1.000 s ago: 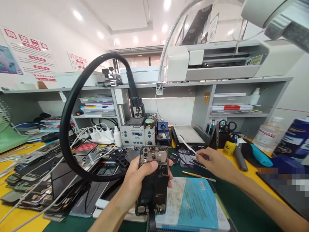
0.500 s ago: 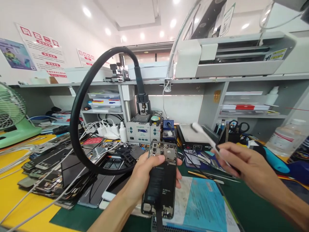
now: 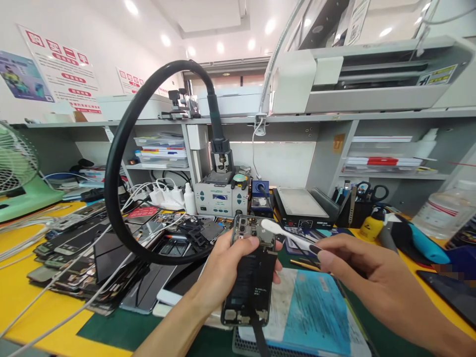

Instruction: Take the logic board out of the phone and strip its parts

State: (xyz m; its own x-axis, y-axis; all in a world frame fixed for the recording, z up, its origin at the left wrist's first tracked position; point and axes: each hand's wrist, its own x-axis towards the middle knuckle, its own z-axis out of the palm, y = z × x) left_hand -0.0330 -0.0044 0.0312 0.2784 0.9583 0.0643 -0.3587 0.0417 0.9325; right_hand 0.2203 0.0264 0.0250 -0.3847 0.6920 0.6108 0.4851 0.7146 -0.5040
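My left hand (image 3: 219, 270) grips an opened smartphone (image 3: 256, 277), thumb across its upper part and fingertips at its right edge. The back cover is off, so the dark battery, camera lenses and top circuit parts show. A black ribbon strip (image 3: 259, 337) hangs from the lower end. Pinched in my right hand (image 3: 364, 272) is a white toothbrush (image 3: 290, 233). Its head lies over the phone's top circuit area; whether the bristles touch is hidden. Below the phone is a worn blue and white pad (image 3: 316, 310).
A thick black hose (image 3: 111, 188) loops up from a grey soldering station (image 3: 221, 198). Stacked phone parts (image 3: 74, 263) lie at left, with cables across them. A heating plate (image 3: 305, 206), a yellow bottle (image 3: 372, 223) and scissors (image 3: 375, 191) stand at right.
My right hand has moved left and slightly down, bringing the toothbrush head from beside the phone to over its top. The phone stays in my left hand; the view has shifted slightly.
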